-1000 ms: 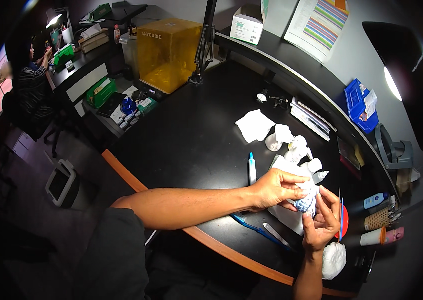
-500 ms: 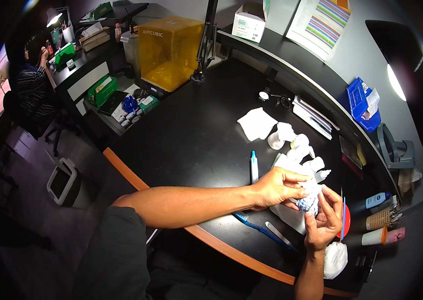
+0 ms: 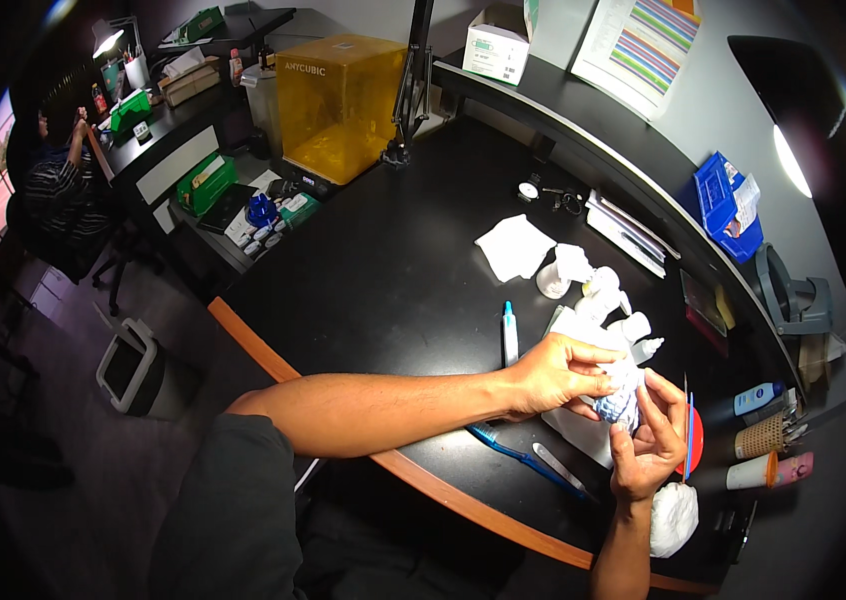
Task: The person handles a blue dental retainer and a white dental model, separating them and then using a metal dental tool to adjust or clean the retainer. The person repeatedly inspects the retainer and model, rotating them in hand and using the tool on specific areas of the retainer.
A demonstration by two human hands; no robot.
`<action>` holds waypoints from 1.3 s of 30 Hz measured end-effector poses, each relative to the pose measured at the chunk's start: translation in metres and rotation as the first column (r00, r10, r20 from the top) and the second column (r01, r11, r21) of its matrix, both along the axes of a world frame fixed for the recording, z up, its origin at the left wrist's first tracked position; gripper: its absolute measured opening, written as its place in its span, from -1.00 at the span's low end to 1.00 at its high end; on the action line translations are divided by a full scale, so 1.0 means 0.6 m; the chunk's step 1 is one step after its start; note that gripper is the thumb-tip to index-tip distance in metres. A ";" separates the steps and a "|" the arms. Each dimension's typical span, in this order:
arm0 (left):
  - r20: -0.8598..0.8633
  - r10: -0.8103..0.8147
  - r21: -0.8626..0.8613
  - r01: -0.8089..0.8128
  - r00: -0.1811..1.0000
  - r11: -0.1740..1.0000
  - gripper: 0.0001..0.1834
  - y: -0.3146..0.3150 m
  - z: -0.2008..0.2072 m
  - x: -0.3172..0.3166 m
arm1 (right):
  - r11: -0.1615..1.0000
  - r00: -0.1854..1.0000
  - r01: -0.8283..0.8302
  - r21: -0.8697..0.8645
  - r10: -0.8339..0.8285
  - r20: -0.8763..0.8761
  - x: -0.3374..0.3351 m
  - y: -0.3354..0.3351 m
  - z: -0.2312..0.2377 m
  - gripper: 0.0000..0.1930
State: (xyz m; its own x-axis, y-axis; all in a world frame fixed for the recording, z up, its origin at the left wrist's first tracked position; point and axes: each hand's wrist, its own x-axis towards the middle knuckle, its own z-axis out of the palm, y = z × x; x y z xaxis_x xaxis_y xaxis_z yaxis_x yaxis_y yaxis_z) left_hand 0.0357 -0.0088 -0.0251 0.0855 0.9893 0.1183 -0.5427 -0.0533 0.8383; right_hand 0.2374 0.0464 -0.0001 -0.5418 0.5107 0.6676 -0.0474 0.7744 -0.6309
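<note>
Between my two hands is a small pale blue-and-white lumpy piece (image 3: 619, 403), washed out by bright light, so its exact kind is unclear. My left hand (image 3: 555, 380) pinches it from the left with thumb and fingers. From the right, the curled fingers and thumb of my right hand (image 3: 651, 440) hold its edge and lower end. Below lies a white sheet or pad (image 3: 575, 432), partly covered by my hands. A blue toothbrush-like tool (image 3: 513, 452) and a slim silver tool (image 3: 558, 465) rest nearer the table edge. A white tube with a teal cap (image 3: 510, 335) lies beyond my left wrist.
White bottles and jars (image 3: 598, 300) cluster behind my hands, near a folded white cloth (image 3: 515, 248). A white wad (image 3: 674, 520) and a red round thing (image 3: 695, 440) sit by my right wrist. An amber box (image 3: 343, 110) stands far left; another person (image 3: 63, 190) sits beyond.
My hands keep nearly the same grip on the pale piece, and the view has shifted very slightly. The person at the far left has moved a little.
</note>
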 end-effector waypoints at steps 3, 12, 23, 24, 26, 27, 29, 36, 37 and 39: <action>-0.002 0.002 -0.002 -0.002 1.000 1.000 -0.44 0.001 0.002 0.001 | 1.000 1.000 0.003 0.003 -0.003 0.005 0.001 -0.001 0.001 -0.47; -0.014 0.005 0.006 -0.005 1.000 1.000 -0.44 0.002 0.002 0.003 | 1.000 1.000 0.012 0.000 -0.012 0.003 0.002 0.000 0.002 -0.46; 0.000 0.010 -0.003 -0.010 1.000 1.000 -0.44 -0.003 -0.001 0.001 | 1.000 1.000 0.005 0.010 -0.005 0.001 -0.001 -0.001 -0.001 -0.45; 0.003 0.012 -0.003 -0.012 1.000 1.000 -0.44 -0.004 -0.002 0.000 | 1.000 1.000 0.005 0.005 -0.005 -0.003 -0.002 -0.002 -0.002 -0.45; -0.002 0.013 -0.012 -0.013 1.000 1.000 -0.44 -0.003 0.001 0.001 | 1.000 1.000 0.016 0.002 -0.016 -0.004 -0.001 -0.001 -0.003 -0.46; -0.007 0.017 -0.022 -0.017 1.000 1.000 -0.45 -0.003 0.001 0.001 | 1.000 1.000 0.009 0.008 -0.009 -0.007 -0.001 0.001 -0.004 -0.47; 0.003 0.005 -0.025 -0.005 1.000 1.000 -0.45 0.003 0.005 0.006 | 0.999 0.999 0.030 0.025 -0.029 -0.020 0.003 0.003 -0.001 -0.52; 0.019 0.009 -0.101 -0.007 1.000 0.995 -0.46 -0.001 0.005 0.000 | 0.996 1.000 0.019 0.085 -0.018 -0.019 -0.006 0.011 0.003 -0.56; 0.034 0.003 -0.107 0.000 0.999 0.994 -0.47 -0.001 0.004 0.001 | 0.994 1.000 0.021 0.104 -0.021 -0.007 -0.007 0.010 0.007 -0.55; 0.033 -0.008 -0.112 0.012 0.999 0.994 -0.48 0.001 0.007 0.001 | 0.991 1.000 0.023 0.132 -0.023 -0.001 -0.005 0.009 0.014 -0.55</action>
State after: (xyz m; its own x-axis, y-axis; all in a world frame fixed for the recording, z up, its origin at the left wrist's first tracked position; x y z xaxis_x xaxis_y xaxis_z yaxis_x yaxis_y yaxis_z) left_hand 0.0366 -0.0084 -0.0210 0.0937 0.9956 0.0090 -0.5698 0.0462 0.8205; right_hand 0.2347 0.0520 0.0082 -0.5309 0.4306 0.7299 -0.0282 0.8518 -0.5230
